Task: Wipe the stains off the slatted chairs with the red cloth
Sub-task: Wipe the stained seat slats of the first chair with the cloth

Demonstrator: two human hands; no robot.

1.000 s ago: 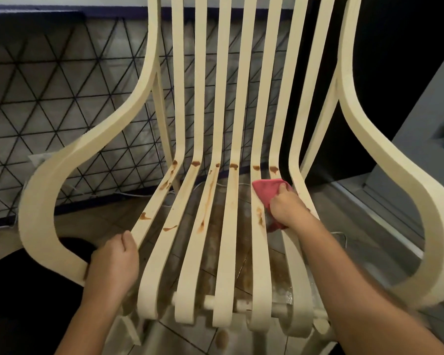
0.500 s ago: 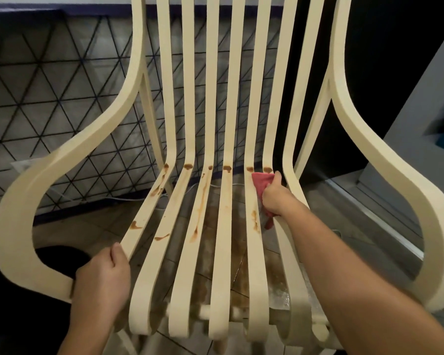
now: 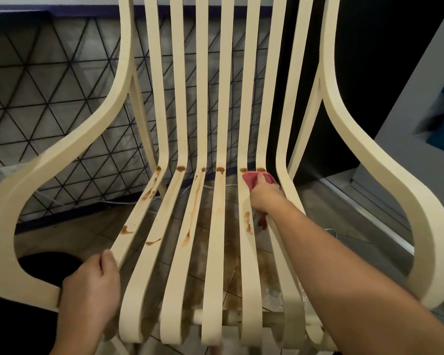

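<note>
Right hand: stretched to the back of the seat, fingers bunched on the red cloth and pressing it down. The long reach puts weight on the crease where seat meets back.
Cloth: under that hand's fingertips, lying over 2 neighbouring slats, with a tail hanging below the palm into the gap. Bunching it probably makes a thicker pad for rubbing.
Left hand: wrapped round the front left corner of the chair, thumb against the outermost slat. I judge this a bracing grip, so the chair does not slide or rock under the rubbing.
Stains: brown blots in a row along the crease, level with the right hand's fingertips and off to their left. Long runs and drips lie between the 2 hands, and 1 blot sits just left of the right wrist.
Progress: early, by my reading, since most slats carry marks.
Next: working slat by slat towards the left hand seems sensible.
Risk: the hanging tail could catch in the gap or smear.
Floor: the tiles below the right forearm look browned too.
</note>
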